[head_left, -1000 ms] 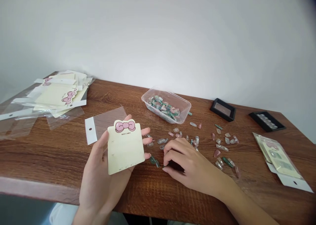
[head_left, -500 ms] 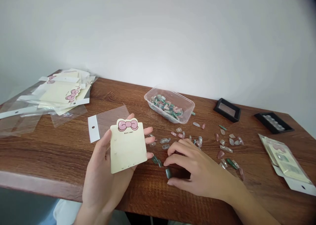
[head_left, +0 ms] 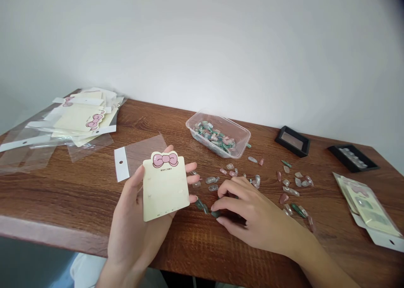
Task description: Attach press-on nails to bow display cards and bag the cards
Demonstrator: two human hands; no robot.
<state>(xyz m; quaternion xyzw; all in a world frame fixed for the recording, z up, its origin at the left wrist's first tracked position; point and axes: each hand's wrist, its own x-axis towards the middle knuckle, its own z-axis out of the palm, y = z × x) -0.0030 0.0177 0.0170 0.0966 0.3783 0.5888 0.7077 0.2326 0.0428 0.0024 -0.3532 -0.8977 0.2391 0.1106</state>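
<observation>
My left hand (head_left: 132, 225) holds a cream card with a pink bow top (head_left: 166, 191) up on its palm, thumb on the card's left edge. Under the thumb lies a clear bag with a white punched header (head_left: 140, 151). My right hand (head_left: 255, 218) rests on the table, thumb and fingertips pinching a dark green press-on nail (head_left: 215, 214). Two more green nails (head_left: 201, 205) lie just right of the card. Several loose press-on nails (head_left: 211, 180) are scattered around my right hand.
A clear plastic tub of nails (head_left: 224, 123) stands behind the loose ones. Two black display trays (head_left: 293, 141) sit at the back right, above a filled, bagged card (head_left: 366, 208). Cards and bags (head_left: 82, 119) pile up at the left on the wooden table (head_left: 78, 195).
The dark green nail has slid up the table, and my right fingers have closed on it. Everything in view has shifted slightly right with my head.
</observation>
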